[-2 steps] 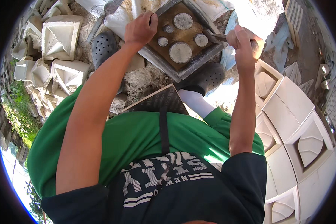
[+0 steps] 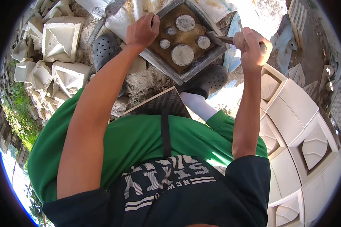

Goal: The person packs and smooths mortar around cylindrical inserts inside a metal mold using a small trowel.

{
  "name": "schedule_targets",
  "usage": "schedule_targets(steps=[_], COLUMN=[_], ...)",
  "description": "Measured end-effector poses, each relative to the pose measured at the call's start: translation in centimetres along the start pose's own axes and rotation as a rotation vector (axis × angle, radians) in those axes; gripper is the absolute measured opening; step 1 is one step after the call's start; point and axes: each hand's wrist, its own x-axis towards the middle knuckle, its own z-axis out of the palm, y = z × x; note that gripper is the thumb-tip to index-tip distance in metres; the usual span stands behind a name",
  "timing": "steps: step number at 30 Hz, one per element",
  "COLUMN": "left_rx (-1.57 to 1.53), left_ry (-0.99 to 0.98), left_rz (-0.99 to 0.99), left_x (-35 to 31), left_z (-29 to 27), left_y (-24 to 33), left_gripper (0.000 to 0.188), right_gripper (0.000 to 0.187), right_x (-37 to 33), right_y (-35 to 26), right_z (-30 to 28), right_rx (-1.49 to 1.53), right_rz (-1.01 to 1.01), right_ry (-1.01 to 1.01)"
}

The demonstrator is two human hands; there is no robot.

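Five round, pale grey discs (image 2: 183, 55), two large and three smaller, sit in flat, sandy brown fill (image 2: 189, 36) inside a square, dark grey frame (image 2: 203, 62), as seen from my head, looking down. The frame lies near the top centre, turned so a corner points toward me, and it is between my two hands.

My left hand (image 2: 143, 31) is at the frame's upper-left side, fingers curled inward with the knuckles up. I cannot tell whether they are clamped on the rim or only resting against it. The discs lie just to the right of this hand.

My right hand (image 2: 251, 46) is closed firmly around the handle of a small tool with a narrow metal shank (image 2: 226, 39). The handle's rounded end shows beyond my palm; the tool's front end reaches left over the frame's right corner. Whether it touches the rim I cannot tell. The discs and fill lie to the left of this grip, the nearest disc just past the tool's front end.

My feet, in dark grey perforated clogs (image 2: 105, 48), stand on either side of the frame's near corner. A dark, flat panel with a pale edge (image 2: 161, 101) lies before my green trousers (image 2: 136, 132). Broken, cream-coloured cast pieces (image 2: 62, 39) are heaped at left; cream tiles with leaf-shaped relief (image 2: 314, 151) are at right.
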Motion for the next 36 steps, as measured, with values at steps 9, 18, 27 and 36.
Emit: schedule_targets(steps=[9, 18, 27, 36], left_rx=[0.005, -0.005, -0.025, -0.043], left_ry=[0.032, 0.021, 0.009, 0.004], left_rz=[0.034, 0.003, 0.010, 0.023], left_x=[0.0, -0.1, -0.2, -0.6], left_z=[0.2, -0.2, -0.6, -0.5], left_y=[-0.1, -0.2, -0.5, 0.1], left_gripper=[0.033, 0.033, 0.031, 0.033], right_gripper=[0.041, 0.042, 0.041, 0.043], right_x=[-1.6, -2.0, -2.4, -3.0], right_y=[1.3, 0.3, -0.6, 2.0], right_z=[2.0, 2.4, 1.7, 2.0], right_rx=[0.056, -0.144, 0.151, -0.176], right_rz=[-0.189, -0.168, -0.204, -0.178], right_ry=[0.073, -0.034, 0.058, 0.091])
